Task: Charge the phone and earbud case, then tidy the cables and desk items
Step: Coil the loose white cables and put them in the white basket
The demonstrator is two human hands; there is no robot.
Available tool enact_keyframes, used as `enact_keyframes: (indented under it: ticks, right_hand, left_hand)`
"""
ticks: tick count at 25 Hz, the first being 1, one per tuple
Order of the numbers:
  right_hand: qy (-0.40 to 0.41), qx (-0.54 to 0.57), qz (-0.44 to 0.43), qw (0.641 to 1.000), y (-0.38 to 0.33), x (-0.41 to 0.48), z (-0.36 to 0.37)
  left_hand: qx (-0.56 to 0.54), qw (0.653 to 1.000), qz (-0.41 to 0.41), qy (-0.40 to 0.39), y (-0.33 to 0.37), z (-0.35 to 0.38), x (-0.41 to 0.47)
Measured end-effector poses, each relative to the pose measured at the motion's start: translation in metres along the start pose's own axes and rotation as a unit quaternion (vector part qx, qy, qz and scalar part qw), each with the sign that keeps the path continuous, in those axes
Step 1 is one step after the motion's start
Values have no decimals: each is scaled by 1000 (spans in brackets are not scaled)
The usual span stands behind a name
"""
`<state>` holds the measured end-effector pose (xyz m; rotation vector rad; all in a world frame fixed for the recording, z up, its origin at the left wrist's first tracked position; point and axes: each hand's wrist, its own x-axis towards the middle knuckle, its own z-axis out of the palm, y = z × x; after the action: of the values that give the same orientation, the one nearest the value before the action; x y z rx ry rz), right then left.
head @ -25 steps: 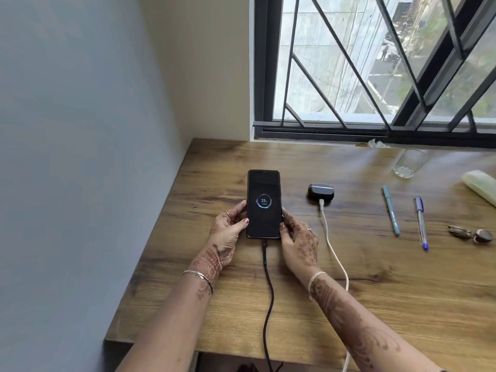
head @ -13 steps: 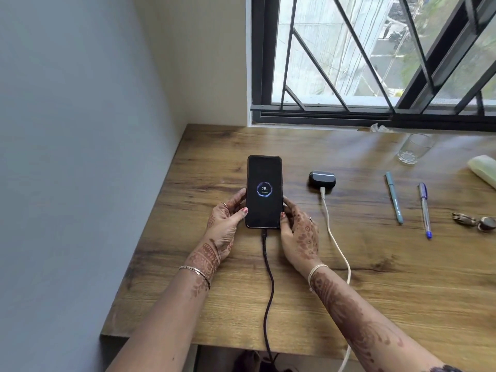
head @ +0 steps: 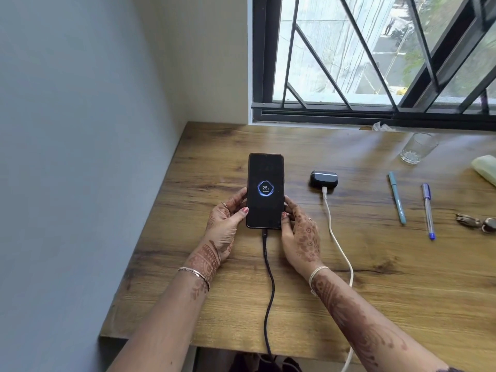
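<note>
A black phone (head: pixel 265 181) lies flat on the wooden desk (head: pixel 220 312), its screen lit with a charging ring reading 25%. A black cable (head: pixel 269 280) is plugged into its lower end and runs off the front edge. My left hand (head: pixel 225 224) grips the phone's left side and my right hand (head: pixel 300 237) grips its right side. To the right sits a black earbud case (head: pixel 323 178), closed, with a white cable (head: pixel 339 245) plugged into its front and trailing toward the desk's front edge.
A teal pen (head: pixel 396 197) and a blue-capped pen (head: pixel 428 210) lie right of the case. A drinking glass (head: pixel 417 149) stands near the window sill. A pale green object (head: pixel 485 167) and keys (head: pixel 476 222) sit at the far right. A wall borders the left.
The view has tilted slightly, so the desk sits a little higher in the frame. Both hands stay on the phone's sides and the screen still reads 25%.
</note>
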<state>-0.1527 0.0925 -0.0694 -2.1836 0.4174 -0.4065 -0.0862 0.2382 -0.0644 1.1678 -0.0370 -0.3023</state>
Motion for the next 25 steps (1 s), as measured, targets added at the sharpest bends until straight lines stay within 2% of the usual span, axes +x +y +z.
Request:
enact_keyframes:
  ticks: [25]
  right_hand:
    - [-12,-22,-14,1000,-4,-1,-5]
  left_hand:
    - [20,1000,-12,17,3,3,-2]
